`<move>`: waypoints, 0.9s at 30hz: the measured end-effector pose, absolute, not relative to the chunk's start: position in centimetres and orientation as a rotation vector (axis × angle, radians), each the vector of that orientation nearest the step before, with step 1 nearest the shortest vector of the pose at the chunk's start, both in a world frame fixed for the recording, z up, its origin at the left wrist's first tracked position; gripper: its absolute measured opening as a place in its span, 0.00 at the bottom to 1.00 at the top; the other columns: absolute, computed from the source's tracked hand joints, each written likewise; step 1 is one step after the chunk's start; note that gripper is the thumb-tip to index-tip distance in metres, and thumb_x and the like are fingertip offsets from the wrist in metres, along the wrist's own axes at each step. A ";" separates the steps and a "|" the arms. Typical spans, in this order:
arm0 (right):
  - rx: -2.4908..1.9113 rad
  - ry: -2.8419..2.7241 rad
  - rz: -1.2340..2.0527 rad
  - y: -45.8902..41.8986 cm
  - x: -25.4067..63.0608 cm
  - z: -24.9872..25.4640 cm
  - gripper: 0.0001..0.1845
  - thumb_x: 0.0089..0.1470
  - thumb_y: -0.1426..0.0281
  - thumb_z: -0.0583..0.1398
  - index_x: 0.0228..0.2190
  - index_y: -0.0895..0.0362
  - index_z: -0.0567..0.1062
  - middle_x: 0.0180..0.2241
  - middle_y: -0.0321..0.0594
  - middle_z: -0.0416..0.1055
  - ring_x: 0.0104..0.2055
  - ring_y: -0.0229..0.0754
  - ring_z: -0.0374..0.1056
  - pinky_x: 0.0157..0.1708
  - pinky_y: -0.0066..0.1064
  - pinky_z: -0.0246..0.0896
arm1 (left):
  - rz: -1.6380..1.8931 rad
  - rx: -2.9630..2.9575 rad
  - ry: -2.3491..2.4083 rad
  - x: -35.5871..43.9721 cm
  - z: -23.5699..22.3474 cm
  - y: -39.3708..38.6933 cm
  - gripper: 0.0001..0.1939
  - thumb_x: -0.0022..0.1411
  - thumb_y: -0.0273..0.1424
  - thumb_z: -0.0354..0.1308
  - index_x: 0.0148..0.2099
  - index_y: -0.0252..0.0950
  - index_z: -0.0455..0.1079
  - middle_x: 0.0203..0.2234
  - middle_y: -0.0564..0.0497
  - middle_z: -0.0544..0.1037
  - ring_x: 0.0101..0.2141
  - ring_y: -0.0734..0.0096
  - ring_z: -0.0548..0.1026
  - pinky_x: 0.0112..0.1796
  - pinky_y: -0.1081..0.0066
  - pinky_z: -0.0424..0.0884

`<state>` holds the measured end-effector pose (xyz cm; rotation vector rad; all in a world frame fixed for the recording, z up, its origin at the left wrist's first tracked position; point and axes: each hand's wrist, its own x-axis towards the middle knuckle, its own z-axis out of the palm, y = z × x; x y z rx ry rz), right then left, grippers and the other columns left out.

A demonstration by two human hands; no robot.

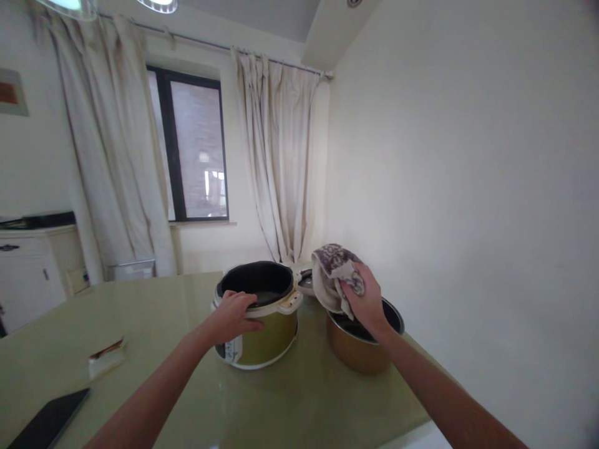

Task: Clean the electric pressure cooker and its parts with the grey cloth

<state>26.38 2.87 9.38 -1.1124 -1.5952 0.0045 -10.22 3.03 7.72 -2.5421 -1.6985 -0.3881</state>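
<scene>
Clutching a bunched cream-and-purple cloth (333, 274) in the right hand (369, 300), over the left side of the brown pot (358, 352); unable to tell whether touching its rim. Holding the near rim of the green-and-white cooker (271, 340) with the left hand (233, 317), curled over the edge, thumb outside. Able to make out marks on the control panel (233, 349), too small to read. Looking onto the green table (187, 393), with the pot right of the cooker and a dark slab (49, 419) at near left
</scene>
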 end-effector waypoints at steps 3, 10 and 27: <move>-0.996 -1.838 -0.073 5.0 22.8 12.4 0.26 0.60 0.64 0.61 0.59 0.55 0.72 0.56 0.51 0.70 0.61 0.56 0.64 0.65 0.50 0.59 | -0.430 -2.614 -1.644 -9.7 7.8 1.2 0.21 0.59 0.47 0.68 0.48 0.40 0.76 0.44 0.45 0.83 0.49 0.50 0.79 0.55 0.56 0.63; -0.431 -2.702 -0.392 11.6 12.5 16.2 0.16 0.67 0.73 0.58 0.53 0.57 0.77 0.53 0.46 0.69 0.59 0.49 0.62 0.64 0.47 0.56 | -0.757 -2.769 -1.721 -10.6 9.9 -0.1 0.17 0.65 0.45 0.58 0.42 0.40 0.79 0.38 0.48 0.85 0.41 0.58 0.80 0.46 0.65 0.70; -1.168 -2.723 0.518 16.9 6.3 7.9 0.16 0.43 0.74 0.71 0.15 0.55 0.69 0.27 0.42 0.75 0.47 0.54 0.73 0.57 0.52 0.65 | -0.683 -2.057 -2.363 -12.4 8.1 8.6 0.30 0.64 0.23 0.51 0.67 0.37 0.67 0.62 0.35 0.75 0.57 0.51 0.78 0.57 0.58 0.71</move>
